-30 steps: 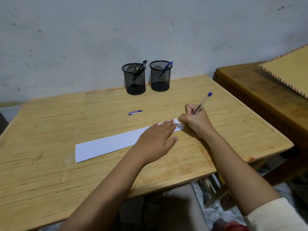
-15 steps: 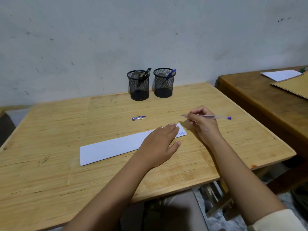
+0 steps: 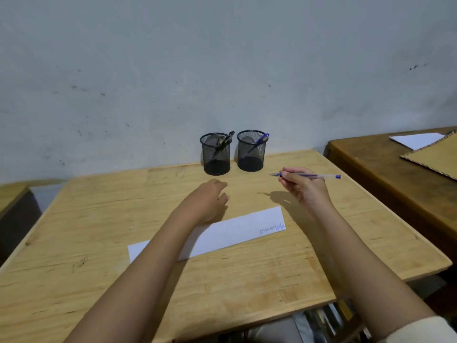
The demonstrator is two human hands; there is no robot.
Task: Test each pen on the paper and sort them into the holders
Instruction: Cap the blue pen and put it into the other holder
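My right hand [image 3: 305,188] holds a clear pen with blue ends [image 3: 319,176] level above the table, its tip pointing left toward the holders. My left hand [image 3: 206,200] is off the paper, fingers curled down on the table in front of the left holder. It covers the spot where the small blue pen cap lay, and the cap is hidden. The white paper strip [image 3: 237,232] lies slantwise with blue scribbles at its right end. Two black mesh holders stand at the wall: the left holder [image 3: 216,157] holds dark pens, the right holder [image 3: 251,153] holds a blue pen.
The light wooden table [image 3: 247,280] ends near my body and at the right. A darker wooden table [image 3: 385,174] stands to the right, carrying a white sheet [image 3: 415,140] and a tan spiral-bound board [image 3: 437,158]. A grey wall rises directly behind the holders.
My right hand lifted the pen off the paper, turned it level and raised it toward the holders. My left hand left the paper and moved forward over the cap.
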